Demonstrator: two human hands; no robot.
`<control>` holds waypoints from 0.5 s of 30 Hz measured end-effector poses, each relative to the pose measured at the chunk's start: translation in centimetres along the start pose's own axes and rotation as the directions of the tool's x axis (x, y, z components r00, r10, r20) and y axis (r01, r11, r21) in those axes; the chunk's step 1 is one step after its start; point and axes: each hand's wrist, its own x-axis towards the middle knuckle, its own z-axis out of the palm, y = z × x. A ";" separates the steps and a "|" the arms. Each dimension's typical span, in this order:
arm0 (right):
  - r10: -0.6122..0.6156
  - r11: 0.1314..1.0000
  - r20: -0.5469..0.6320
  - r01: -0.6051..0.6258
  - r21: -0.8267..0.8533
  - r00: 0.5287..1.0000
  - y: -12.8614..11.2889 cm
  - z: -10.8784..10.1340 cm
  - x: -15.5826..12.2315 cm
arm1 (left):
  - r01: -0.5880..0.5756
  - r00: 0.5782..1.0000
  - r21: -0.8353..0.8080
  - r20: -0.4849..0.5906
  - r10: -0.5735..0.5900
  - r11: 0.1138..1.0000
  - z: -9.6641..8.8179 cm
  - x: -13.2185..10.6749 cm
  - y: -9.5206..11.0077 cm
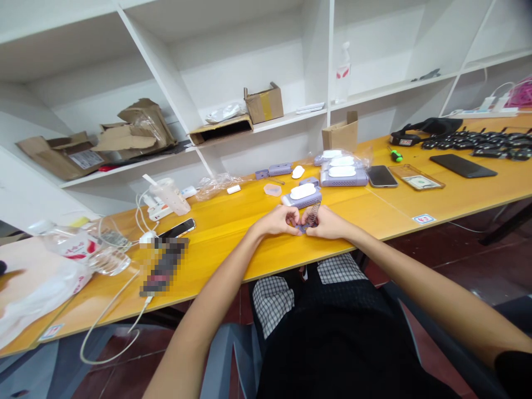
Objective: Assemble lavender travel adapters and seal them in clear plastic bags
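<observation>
Both my hands meet over the yellow table (233, 221), near its front edge. My left hand (277, 220) is closed, its fingertips pinching a small purple part (302, 226). My right hand (326, 223) is closed too, pressed against the same small part, with a thin metal coil spring (315, 211) rising from between the fingers. Just behind the hands lies a purple device with a white oval lid (302, 195).
More purple and white devices in clear bags (343, 169) lie further back, with a phone (381, 176), a tray holding a banknote (418, 177), a green screwdriver (395, 155) and black gear (477, 141). To the left are a phone (177, 229), cables, bottles and a plastic bag (33, 277).
</observation>
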 end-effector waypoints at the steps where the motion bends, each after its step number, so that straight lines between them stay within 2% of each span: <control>1: -0.003 1.000 0.001 0.003 0.009 1.000 0.1 0.0 0.0 | -0.002 1.000 0.004 -0.005 0.002 1.000 0.0 0.0 0.0; 5: -0.021 0.999 0.003 0.021 0.036 1.000 0.2 0.1 0.0 | -0.009 1.000 0.012 -0.007 0.010 1.000 0.1 0.0 0.1; 11: -0.105 0.988 -0.082 0.113 0.103 0.991 0.9 -0.3 0.1 | -0.019 1.000 0.003 -0.001 0.019 1.000 0.1 0.0 -0.1; 15: -0.142 0.985 -0.028 0.144 0.096 0.989 1.1 -0.6 -0.1 | -0.023 1.000 -0.002 0.004 0.023 1.000 0.2 0.0 -0.2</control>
